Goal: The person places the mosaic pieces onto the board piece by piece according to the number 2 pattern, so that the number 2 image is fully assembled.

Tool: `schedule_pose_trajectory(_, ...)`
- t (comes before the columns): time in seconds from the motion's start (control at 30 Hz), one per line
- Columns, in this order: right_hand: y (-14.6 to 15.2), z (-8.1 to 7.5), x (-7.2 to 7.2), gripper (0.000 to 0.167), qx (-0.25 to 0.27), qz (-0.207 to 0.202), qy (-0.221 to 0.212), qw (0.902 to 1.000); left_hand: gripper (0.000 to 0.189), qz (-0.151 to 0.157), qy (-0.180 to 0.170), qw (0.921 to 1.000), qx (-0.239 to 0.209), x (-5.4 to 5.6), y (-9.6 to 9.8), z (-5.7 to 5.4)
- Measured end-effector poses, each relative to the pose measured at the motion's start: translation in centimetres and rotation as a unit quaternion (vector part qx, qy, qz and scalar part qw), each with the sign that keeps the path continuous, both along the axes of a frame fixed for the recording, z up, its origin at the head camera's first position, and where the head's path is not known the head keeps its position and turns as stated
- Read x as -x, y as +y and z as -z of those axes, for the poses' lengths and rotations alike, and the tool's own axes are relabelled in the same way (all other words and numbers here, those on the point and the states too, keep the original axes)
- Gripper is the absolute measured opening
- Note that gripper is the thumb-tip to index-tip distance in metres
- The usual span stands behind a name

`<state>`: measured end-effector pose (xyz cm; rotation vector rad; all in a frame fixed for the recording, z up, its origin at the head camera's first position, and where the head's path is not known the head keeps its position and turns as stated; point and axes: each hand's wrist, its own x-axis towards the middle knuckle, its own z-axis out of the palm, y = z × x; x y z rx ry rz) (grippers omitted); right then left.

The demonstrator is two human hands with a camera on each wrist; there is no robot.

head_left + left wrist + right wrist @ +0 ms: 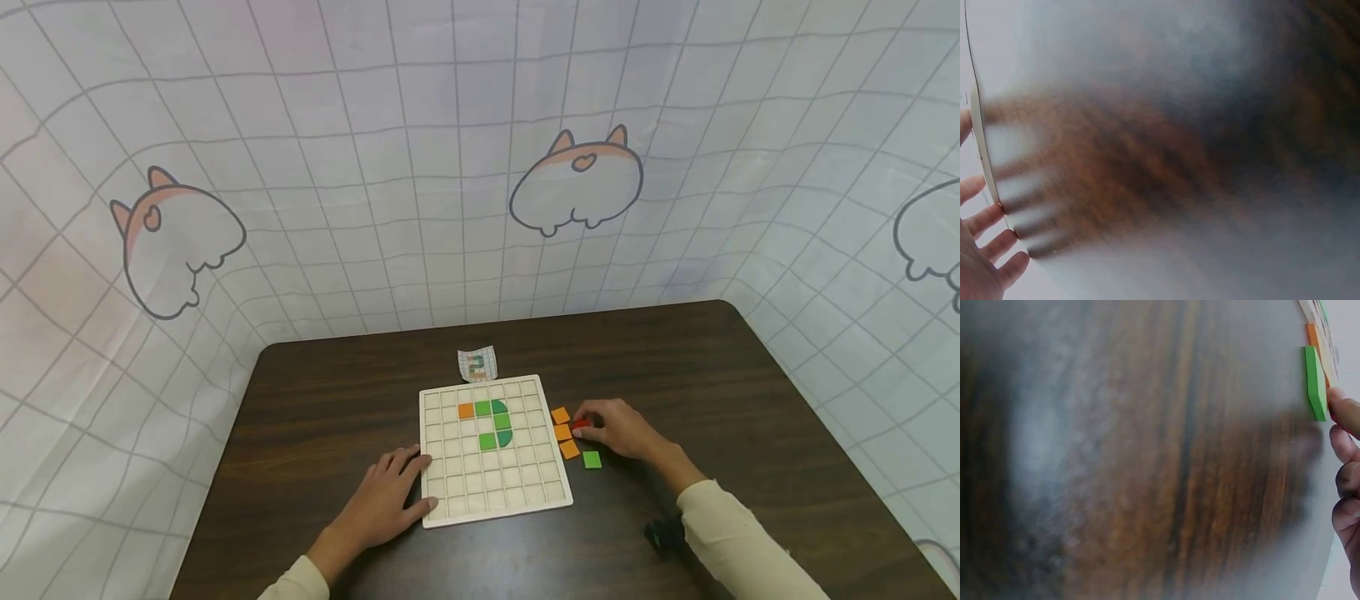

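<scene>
A pale square grid board (457,475) lies on the table. My left hand (382,500) rests at its left edge, fingers spread and fairly straight, thumb and fingertips on the rim. On the grid sit an orange tile (466,411), several green squares and two dark green rounded pieces (505,437). Beyond the board's right side, my right hand (618,429) pinches a small red piece (581,424) between thumb and fingers, which partly hide it. Three orange tiles (570,450) line the board's right edge. A loose green tile (592,460) lies just nearer, also seen in the right wrist view.
Behind the board's far edge lies a small paper card (477,364) with a coloured tile pattern. A dark object (660,536) sits beside the right sleeve. The dark wooden table (337,375) is backed by a gridded white curtain (420,233).
</scene>
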<state>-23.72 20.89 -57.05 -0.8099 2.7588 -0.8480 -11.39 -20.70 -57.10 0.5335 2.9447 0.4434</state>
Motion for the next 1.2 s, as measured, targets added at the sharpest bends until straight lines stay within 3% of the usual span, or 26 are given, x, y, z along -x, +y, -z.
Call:
schedule_pose_trajectory(0.17,-0.4,-0.6,0.2,0.02,0.022,0.002,-0.001,0.9998,0.066,0.007,0.017,0.9998,0.004,0.2,-0.1,0.2)
schedule_pose_trajectory(0.43,-2.3,-1.8,0.2,0.022,0.077,-0.014,-0.017,0.9968,0.065,0.011,0.011,0.9999,-0.002,0.2,-0.2,0.1)
schedule_pose_trajectory(0.63,-4.2,-1.6,0.4,0.017,0.08,-0.041,-0.035,0.9954,0.065,0.009,0.01,0.9999,-0.001,0.2,-0.2,0.0)
schedule_pose_trajectory(1.2,-10.6,-1.6,0.2,0.026,0.122,-0.116,-0.069,0.9833,0.065,0.002,0.004,1.0,-0.004,-0.2,0.1,-0.2)
